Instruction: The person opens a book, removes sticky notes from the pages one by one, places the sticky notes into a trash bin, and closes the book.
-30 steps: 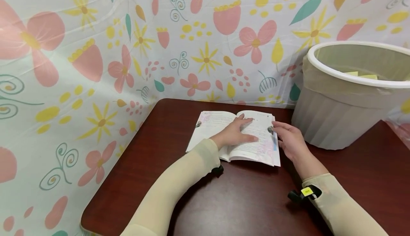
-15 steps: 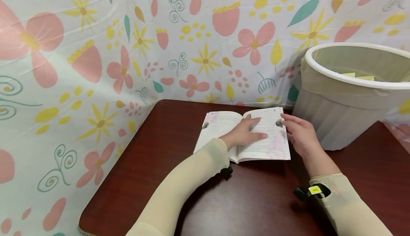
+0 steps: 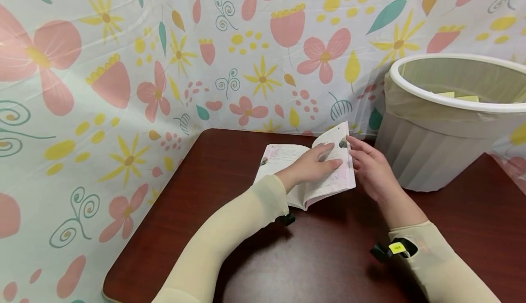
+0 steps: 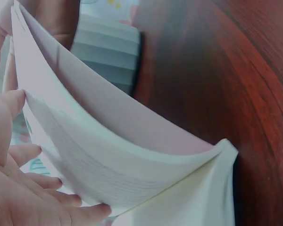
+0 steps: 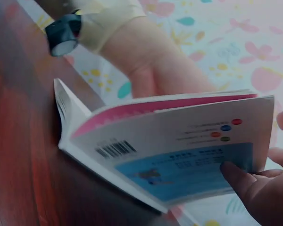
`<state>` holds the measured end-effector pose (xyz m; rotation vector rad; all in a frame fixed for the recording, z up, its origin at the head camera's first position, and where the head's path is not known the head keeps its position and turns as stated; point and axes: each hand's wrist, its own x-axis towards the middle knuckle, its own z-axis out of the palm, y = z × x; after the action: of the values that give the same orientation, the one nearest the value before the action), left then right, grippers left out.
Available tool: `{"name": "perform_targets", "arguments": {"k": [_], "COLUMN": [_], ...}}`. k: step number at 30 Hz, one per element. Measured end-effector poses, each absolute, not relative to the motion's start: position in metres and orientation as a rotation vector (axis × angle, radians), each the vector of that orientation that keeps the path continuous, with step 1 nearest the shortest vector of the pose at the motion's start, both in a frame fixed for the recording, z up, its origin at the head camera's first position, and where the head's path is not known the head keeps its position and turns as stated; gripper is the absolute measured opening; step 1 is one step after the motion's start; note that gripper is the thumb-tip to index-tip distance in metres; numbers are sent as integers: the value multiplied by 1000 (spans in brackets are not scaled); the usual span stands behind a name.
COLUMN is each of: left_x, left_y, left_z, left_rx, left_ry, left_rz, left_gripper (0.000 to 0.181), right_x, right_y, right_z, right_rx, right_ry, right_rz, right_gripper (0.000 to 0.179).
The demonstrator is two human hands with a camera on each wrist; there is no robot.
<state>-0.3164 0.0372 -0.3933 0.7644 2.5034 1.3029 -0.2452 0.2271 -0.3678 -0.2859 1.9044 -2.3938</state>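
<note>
A paperback book (image 3: 340, 178) lies open on the table, its left half flat and its right half raised at a slant. My left hand (image 3: 310, 167) rests on the right-hand page, fingers spread over the print. At the outer edge, my right hand (image 3: 375, 171) holds the raised half. In the right wrist view its thumb presses the back cover (image 5: 193, 172), which has a blue panel and a barcode (image 5: 116, 149), while the other fingers are round the edge. A thin gap shows between the page block and the cover in the left wrist view.
A pale grey bin (image 3: 435, 143) with a white rim and a liner stands just beyond my right hand, yellow pieces (image 3: 464, 97) inside. Behind the dark red wooden table (image 3: 197, 202) hangs a flowered curtain (image 3: 172, 33). Black wrist cameras are strapped at both cuffs.
The book shifted right at first. Since then its right half has tilted up off the table with my right hand, which moved slightly up and left. My left hand stays on the page.
</note>
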Motion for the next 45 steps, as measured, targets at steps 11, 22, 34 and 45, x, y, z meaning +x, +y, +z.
{"name": "perform_targets", "arguments": {"k": [11,22,34,45], "left_x": [-320,-328,-338,-337], "left_y": [5,-37,-84,-104], "left_z": [-377,-382,-399,-423], "left_rx": [711,485,297,163], "left_ry": [2236,2072,2046,2298], "left_rz": [1672,1989,2011,1727], "left_gripper": [59,54,62,70], "right_x": [-259,-275,-272,-272], "right_y": [182,147,132,131], "right_z": [-360,-390,-414,-428], "right_rx": [-386,-498,-564,-632], "right_ry": [2103,2253,2320,2399], "right_rz": [-2157,-1901,-1560,-1369], "right_gripper": [65,63,63,57]}}
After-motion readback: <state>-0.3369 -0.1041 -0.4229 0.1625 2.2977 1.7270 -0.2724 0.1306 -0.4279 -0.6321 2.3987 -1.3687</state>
